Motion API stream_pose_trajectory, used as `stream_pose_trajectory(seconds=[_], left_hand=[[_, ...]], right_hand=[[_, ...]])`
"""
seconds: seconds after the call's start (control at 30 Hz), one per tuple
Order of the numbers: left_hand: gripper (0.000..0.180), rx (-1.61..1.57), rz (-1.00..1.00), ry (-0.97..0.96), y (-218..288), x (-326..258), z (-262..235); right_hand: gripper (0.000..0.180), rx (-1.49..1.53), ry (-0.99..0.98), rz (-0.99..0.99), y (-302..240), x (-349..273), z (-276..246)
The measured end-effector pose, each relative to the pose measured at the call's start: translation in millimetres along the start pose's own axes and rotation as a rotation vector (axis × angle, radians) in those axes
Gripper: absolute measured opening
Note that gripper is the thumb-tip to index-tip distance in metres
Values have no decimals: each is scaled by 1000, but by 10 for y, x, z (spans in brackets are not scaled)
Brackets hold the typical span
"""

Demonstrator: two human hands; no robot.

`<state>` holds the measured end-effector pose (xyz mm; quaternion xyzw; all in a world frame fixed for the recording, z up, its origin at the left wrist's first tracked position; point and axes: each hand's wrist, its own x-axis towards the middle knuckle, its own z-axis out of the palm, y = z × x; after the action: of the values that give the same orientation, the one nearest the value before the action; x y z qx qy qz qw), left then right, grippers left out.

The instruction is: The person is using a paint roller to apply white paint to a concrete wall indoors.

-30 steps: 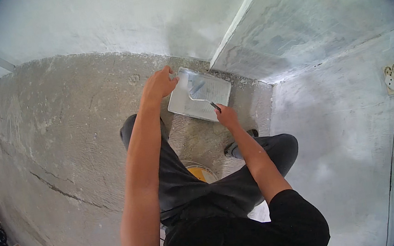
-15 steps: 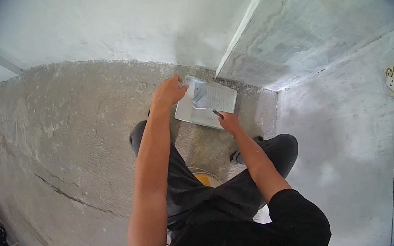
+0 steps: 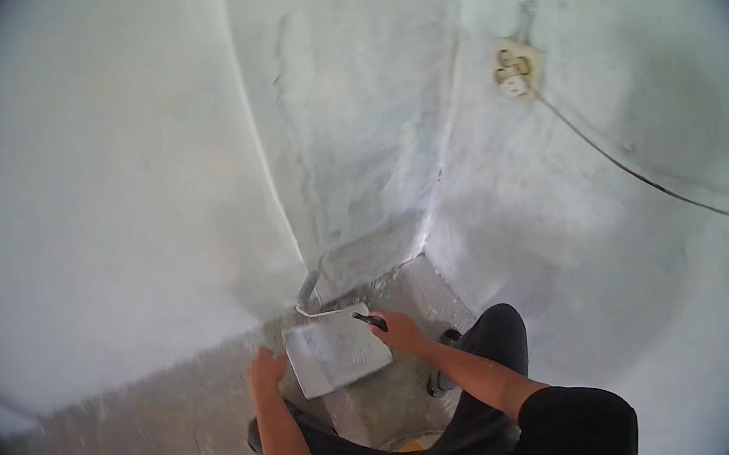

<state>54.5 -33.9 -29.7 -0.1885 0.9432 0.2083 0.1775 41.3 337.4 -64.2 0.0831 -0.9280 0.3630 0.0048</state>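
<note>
My right hand (image 3: 399, 331) is closed round the dark handle of a paint roller (image 3: 308, 287). The roller's bent wire frame reaches left across the tray, and its grey sleeve is up at the foot of the wall, close to where two wall faces meet. Below it on the floor lies a white paint tray (image 3: 342, 373), with a wet-looking pale patch on its left part. Beside the tray's left edge is my left hand (image 3: 267, 369), its fingers blurred; whether they grip the rim does not show.
Whitish walls (image 3: 105, 216) rise ahead and on the right. A socket block (image 3: 517, 69) with a cable (image 3: 623, 164) is on the right wall. Rough concrete floor (image 3: 153, 439) extends left. Between my legs a yellowish round container (image 3: 420, 442) shows partly.
The view has tilted up and turned right. The roller has left the tray's surface and is now raised to the wall's foot. My left hand is lower along the tray's left side.
</note>
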Motion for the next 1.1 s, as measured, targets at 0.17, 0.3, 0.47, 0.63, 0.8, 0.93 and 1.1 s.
stream_pose_trajectory(seconds=[0.17,0.3,0.47,0.63,0.8,0.93,1.1], left_hand=[[68,108,-127,-148,47,268,295],[68,174,-54,-95,160,365,298],[66,80,92,-177,212,421,275],[64,43,66,-371,316,645,454],[71,13,61,-372,472,688,476],[73,24,115,-343,528,671,437],[73,11,140,-380,564,745,461]], right_hand=[[40,236,373,-111,-277,-223,-979],[30,354,530,-231,-548,8,-1999],[30,337,808,-380,-1048,646,-3274],[29,308,972,-394,-1364,1159,-3993],[29,262,1020,-317,-1422,1556,-4328],[30,224,1052,-287,-1468,1731,-4510],[30,185,1116,-355,-1666,1835,-4809]])
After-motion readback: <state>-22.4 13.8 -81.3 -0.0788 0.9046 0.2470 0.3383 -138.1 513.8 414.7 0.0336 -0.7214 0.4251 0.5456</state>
